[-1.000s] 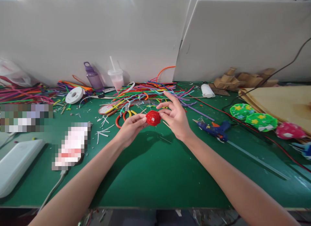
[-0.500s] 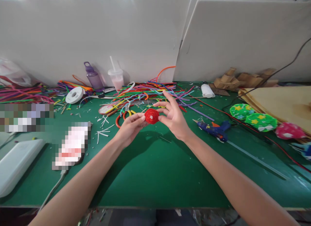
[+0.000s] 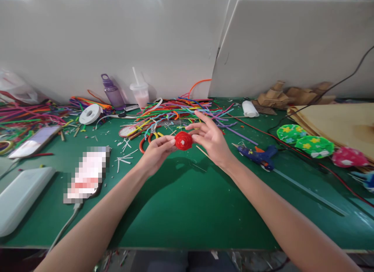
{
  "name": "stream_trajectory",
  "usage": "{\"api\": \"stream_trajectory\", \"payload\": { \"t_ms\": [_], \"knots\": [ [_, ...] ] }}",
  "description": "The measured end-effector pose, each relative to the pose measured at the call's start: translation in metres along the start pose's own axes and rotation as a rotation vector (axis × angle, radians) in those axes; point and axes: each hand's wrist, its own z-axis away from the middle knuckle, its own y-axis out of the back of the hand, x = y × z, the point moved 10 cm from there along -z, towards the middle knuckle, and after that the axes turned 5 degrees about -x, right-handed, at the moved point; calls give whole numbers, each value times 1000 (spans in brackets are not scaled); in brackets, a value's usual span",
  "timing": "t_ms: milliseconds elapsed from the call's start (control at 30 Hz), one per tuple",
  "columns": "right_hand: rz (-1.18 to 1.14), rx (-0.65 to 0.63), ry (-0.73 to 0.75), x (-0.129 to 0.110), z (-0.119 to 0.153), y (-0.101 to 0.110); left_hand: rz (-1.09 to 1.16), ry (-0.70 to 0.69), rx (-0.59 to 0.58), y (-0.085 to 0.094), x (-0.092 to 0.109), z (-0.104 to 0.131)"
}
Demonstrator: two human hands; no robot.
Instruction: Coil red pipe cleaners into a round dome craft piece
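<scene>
A round red pipe-cleaner coil (image 3: 184, 141) with a pale spot near its middle is held up above the green table. At its left edge, my left hand (image 3: 157, 151) pinches it between thumb and fingers. My right hand (image 3: 212, 141) has its thumb and a finger at the coil's right edge, while the index finger stretches up and away. The far side of the coil is hidden. Behind my left hand lie scissors (image 3: 142, 145) with orange and yellow handles. A thin wooden stick (image 3: 202, 151) shows beside my right hand.
Loose coloured pipe cleaners (image 3: 175, 112) are heaped at the back. A blue glue gun (image 3: 260, 157) with a long glue stick lies right, near green star-patterned pieces (image 3: 314, 146). On the left are a white power bank (image 3: 26, 198), phones and a ribbon spool (image 3: 90, 114). A cup (image 3: 139, 94) stands behind.
The coil and both hands have shifted very slightly, and my right hand is tilted a little differently. The wooden stick beside it now shows. My grip on the coil looks the same.
</scene>
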Motion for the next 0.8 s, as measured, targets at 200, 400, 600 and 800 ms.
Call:
{"api": "stream_trajectory", "payload": {
  "t_ms": [200, 400, 600, 800],
  "knots": [
    [-38, -6, -46, 3, 0, -1, -66, 2, -19, -2, 0, 1],
    [-47, -7, -114, 9, 0, -1, -100, -5, -29, -5, 2, 2],
    [-39, -45, -138, 7, 0, -6, -128, -4, -35, -8, 4, 6],
    [-69, -65, -136, 2, 1, -10, -112, -14, -60, -11, 3, 6]
  ]
}}
